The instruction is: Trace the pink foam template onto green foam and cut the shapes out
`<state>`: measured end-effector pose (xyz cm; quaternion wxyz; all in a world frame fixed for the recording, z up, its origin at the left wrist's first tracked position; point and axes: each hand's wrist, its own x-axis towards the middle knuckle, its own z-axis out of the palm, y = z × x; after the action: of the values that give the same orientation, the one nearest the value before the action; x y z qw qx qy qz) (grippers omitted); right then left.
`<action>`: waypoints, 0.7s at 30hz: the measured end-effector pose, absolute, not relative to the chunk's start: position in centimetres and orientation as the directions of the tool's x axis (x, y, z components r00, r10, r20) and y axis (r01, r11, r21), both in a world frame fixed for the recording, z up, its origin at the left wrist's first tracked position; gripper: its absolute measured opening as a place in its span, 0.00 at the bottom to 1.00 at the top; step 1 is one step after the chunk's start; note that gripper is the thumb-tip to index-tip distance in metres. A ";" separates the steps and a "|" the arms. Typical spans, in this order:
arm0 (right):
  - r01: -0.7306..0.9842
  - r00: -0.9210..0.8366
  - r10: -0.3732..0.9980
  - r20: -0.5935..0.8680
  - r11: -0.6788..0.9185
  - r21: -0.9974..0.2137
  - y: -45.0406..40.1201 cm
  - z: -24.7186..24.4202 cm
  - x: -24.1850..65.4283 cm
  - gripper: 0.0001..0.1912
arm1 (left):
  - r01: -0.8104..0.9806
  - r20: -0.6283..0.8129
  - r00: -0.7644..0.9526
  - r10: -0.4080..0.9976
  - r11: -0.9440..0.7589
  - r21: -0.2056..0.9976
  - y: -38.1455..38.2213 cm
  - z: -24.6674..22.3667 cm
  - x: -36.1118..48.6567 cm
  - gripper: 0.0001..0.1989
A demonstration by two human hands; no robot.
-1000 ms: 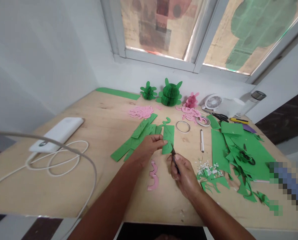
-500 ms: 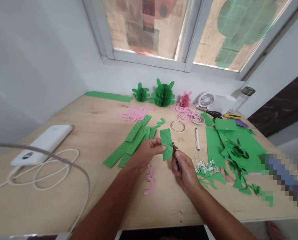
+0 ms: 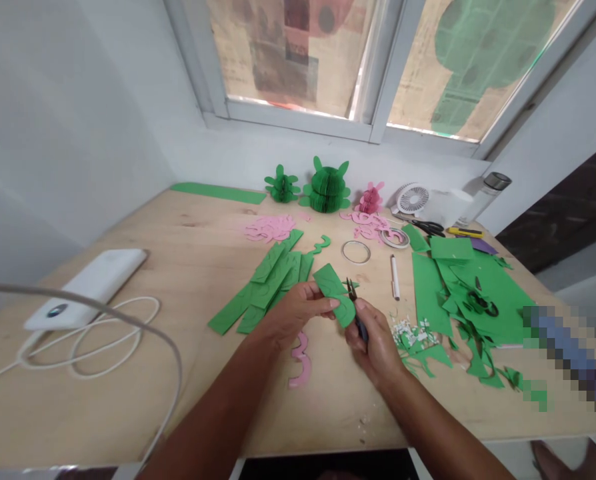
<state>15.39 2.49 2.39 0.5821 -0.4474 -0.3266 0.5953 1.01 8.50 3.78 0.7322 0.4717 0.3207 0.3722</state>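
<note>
My left hand (image 3: 305, 307) pinches a piece of green paper (image 3: 331, 283) between thumb and fingers. The paper is tilted, has drawn lines on it, and its lower right edge is cut to a curve. In my right hand (image 3: 378, 337) is a pair of small dark scissors (image 3: 361, 327), blades pointing up and slightly parted at the paper's right edge. A sliver of green lies by the blades. Below my left hand a wavy pink paper cutout (image 3: 301, 367) rests on the table. Left of it, green paper strips (image 3: 258, 293) overlap in a stack.
Green scraps (image 3: 478, 313) and white bits (image 3: 413, 333) lie to the right, near a white marker (image 3: 395, 277). Tape rolls (image 3: 356, 252), pink cutouts (image 3: 271, 228) and paper honeycomb figures (image 3: 328, 190) are farther back. A white power bank (image 3: 88, 287) with a looped cable lies left.
The green paper has turned in my left hand, its top leaning left. A cut sliver now stands out beside the scissors, whose blades have parted. My right hand has shifted slightly.
</note>
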 end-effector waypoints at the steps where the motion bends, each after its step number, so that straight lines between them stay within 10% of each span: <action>1: -0.401 0.073 0.985 -0.154 -0.112 -0.909 2.5 2.4 15.4 0.24 | -0.237 -0.119 0.516 0.849 0.275 0.932 8.5 3.8 1.0 0.11; 21: -0.333 0.137 0.974 -0.178 -0.124 -0.935 2.8 2.7 15.3 0.19 | -0.262 -0.196 0.402 0.895 0.318 0.911 8.7 4.1 1.2 0.13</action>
<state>15.26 2.80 2.71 0.5745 -0.4882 -0.3284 0.5690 1.20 8.68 4.07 0.7214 0.4248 0.3720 0.4009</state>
